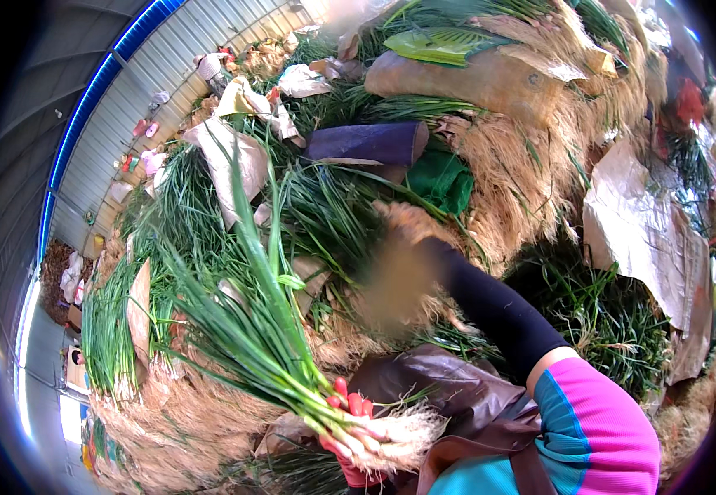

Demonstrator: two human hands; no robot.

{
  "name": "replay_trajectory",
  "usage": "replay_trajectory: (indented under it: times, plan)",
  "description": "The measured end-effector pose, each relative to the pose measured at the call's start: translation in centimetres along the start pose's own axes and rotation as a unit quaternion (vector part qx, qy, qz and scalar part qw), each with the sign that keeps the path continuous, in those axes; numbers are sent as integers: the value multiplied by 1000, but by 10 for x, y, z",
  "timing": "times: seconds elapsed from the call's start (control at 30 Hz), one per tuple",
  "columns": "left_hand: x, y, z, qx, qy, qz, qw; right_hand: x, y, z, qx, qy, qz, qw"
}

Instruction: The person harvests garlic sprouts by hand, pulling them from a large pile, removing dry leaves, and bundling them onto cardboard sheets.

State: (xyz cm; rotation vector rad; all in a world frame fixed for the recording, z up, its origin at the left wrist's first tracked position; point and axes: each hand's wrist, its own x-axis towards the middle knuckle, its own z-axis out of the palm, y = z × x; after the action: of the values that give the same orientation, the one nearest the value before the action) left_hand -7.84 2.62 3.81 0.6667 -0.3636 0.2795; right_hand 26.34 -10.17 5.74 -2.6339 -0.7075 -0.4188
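Left hand, red-gloved, is closed round a long green-leaved, white-rooted onion bunch near its roots, leaves slanting up-left; right hand lies farther, blurred: grip I can't tell.

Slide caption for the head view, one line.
Left hand gripping a green onion bunch, roots showing; right hand, blurred, extended over more heaped onions.

can see a dark-blue roll beside a green cloth — and a crumpled pale sheet off right. can see a ribbed wall — upper left.
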Motion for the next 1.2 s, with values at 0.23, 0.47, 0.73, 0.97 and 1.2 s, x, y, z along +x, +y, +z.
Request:
replay_trajectory:
  times: [0.23,0.47,0.73,0.97,1.2]
  plan:
    - [-21,-42,-34,-154,243,-73,955,4,86,-19,71,127,84,986]
    - [-7,-55,-23,-56,282,-58,956,-122,15,15,29,-70,-56,996]
    - [-29,-41,-14,-392,125,-54,910,-144,-31,-57,509,-36,-72,857]
    - [-39,-77,-26,-208,208,-367,883,-210,-33,-41,327,-107,-54,937]
    - [-45,-77,-44,-701,56,-331,629,-208,-58,60,769,-227,30,597]
